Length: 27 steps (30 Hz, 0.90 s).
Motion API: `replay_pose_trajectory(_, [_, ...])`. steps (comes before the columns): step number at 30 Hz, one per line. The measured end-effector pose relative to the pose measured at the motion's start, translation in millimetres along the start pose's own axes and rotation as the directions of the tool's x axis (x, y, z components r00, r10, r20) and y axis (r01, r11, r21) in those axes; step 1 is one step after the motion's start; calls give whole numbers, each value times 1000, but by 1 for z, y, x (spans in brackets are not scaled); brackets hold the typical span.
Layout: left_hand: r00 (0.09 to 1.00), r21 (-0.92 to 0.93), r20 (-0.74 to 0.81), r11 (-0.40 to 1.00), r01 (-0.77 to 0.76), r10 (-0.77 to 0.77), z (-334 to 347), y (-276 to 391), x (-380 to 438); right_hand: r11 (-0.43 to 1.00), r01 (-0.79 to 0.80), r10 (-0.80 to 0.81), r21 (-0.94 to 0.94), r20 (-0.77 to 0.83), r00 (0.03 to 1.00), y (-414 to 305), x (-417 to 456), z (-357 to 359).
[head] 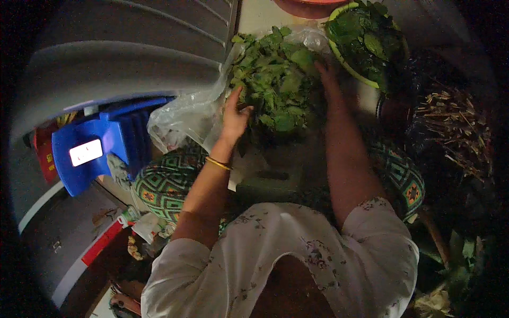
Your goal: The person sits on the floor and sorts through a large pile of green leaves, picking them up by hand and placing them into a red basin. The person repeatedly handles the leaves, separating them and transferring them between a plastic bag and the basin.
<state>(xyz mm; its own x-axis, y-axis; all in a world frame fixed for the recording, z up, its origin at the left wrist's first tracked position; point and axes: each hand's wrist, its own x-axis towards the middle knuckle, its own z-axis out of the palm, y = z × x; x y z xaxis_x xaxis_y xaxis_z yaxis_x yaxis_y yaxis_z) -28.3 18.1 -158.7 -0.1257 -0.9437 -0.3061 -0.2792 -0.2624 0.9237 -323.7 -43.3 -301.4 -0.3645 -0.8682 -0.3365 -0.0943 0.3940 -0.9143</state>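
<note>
A big heap of green leafy vegetables (pixel 278 79) lies in front of me, with clear plastic sheeting or a bag (pixel 191 115) spread at its left and behind it. My left hand (pixel 236 113) is at the left side of the heap, thumb and a finger apart, wearing a yellow bangle on the wrist. At the heap's upper right is my right hand (pixel 326 73), dim and partly lost against the leaves; whether its fingers grip any is unclear. Close by on the right stands a lime-green basin (pixel 340 55) filled with darker leaves.
A reddish tub (pixel 308 8) is at the top edge. Stacked blue plastic stools (pixel 79 159) stand left, a lit phone (pixel 86 152) on them, beside a grey ribbed surface (pixel 131 59). Dry stalks (pixel 457 119) lie in dark plastic at right. Leafy scraps (pixel 465 254) are at lower right.
</note>
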Motion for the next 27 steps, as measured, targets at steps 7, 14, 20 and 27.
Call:
replay_pose_trajectory(7, [964,237,-79,934,267,-255,-42,-33,-59,802,128,-189,-584,-45,981,14,7,12])
replay_pose_trajectory(14, [981,655,141,755,10,-135,-57,-77,-89,920,84,-223,-383,-335,915,-46,-28,9])
replay_pose_trajectory(20, [914,785,278,618,-38,-297,-55,-79,-89,660,483,-430,-575,238,871,-78,-72,75])
replay_pose_trajectory(27, [962,695,146,716,65,-229,-28,-39,-81,770,174,139,-613,427,894,-28,-40,66])
